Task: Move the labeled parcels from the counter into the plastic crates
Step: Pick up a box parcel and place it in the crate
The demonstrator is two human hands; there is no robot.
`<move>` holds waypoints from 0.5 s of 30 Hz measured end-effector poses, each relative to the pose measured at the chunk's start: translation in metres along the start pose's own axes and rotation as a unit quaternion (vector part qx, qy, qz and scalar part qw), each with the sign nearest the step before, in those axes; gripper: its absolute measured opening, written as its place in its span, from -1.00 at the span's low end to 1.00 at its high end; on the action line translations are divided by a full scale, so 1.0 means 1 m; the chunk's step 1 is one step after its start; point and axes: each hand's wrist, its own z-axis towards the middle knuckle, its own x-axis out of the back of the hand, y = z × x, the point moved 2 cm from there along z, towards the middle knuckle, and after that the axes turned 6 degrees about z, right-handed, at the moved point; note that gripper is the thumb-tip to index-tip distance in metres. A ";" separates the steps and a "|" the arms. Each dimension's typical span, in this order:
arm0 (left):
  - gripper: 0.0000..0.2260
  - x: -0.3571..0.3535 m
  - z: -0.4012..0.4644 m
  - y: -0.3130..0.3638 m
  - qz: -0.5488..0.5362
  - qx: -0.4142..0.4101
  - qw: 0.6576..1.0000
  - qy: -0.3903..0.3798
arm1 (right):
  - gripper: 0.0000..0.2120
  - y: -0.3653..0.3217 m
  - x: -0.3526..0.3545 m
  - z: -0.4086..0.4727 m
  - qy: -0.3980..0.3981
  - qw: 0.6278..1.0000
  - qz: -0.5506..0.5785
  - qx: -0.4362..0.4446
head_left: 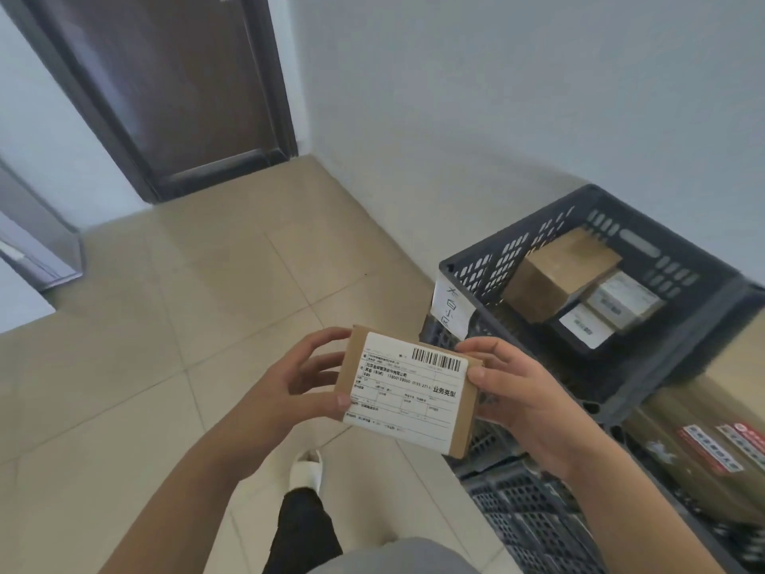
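A small flat brown cardboard parcel [407,391] with a big white printed label on top is up in the air, held over the tan tiled floor [207,325]. No counter shows here. The left hand [285,391] grips the parcel's left end, with the thumb on the near corner and the curled fingers round the far corner. The right hand [517,399] grips the right end the same way, thumb on top by the label and fingers tucked under. So both hands are closed on the one parcel, and its long side runs from left to right between them. The dark grey plastic crate with holes in its walls [488,267] sits up and to the right of the parcel, near the white wall [496,97]. A white paper tag with writing hangs on the crate's near left corner. Inside the crate, toward its far right side, lie a plain brown box [554,275] and smaller labeled parcels [621,300]. The near left part of the crate looks free, I think. The right hand is the closer one to the crate, so the parcel probably has to go forward and to the right, over the near wall. More grey crates [534,515] are stacked low by the right arm.
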 end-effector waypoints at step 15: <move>-0.16 0.054 0.245 0.072 0.139 -0.104 0.909 -0.378 | -0.40 -0.089 -0.013 0.052 0.206 0.923 -0.311 -0.092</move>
